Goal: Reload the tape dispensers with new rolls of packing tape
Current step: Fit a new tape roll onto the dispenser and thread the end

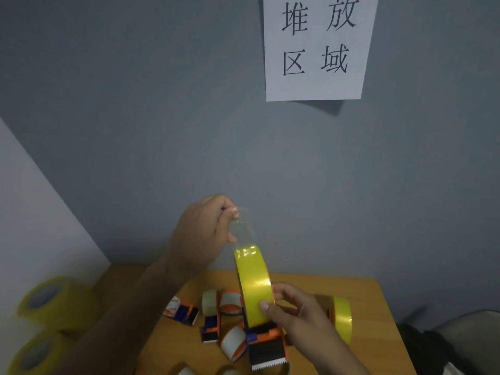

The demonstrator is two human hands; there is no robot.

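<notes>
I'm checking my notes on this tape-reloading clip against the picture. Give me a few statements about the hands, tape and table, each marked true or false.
1. The left hand pinches the free end of the clear tape strip pulled up from the yellow roll. True.
2. The right hand rests flat on the table, holding nothing. False: it grips the yellow roll, which sits in the orange dispenser.
3. Several empty dispensers lie on the wooden table. True.
4. The wall sign is blank. False: it bears large printed characters.
5. The dispenser's toothed blade points at the wall. False: it points toward the camera.
</notes>
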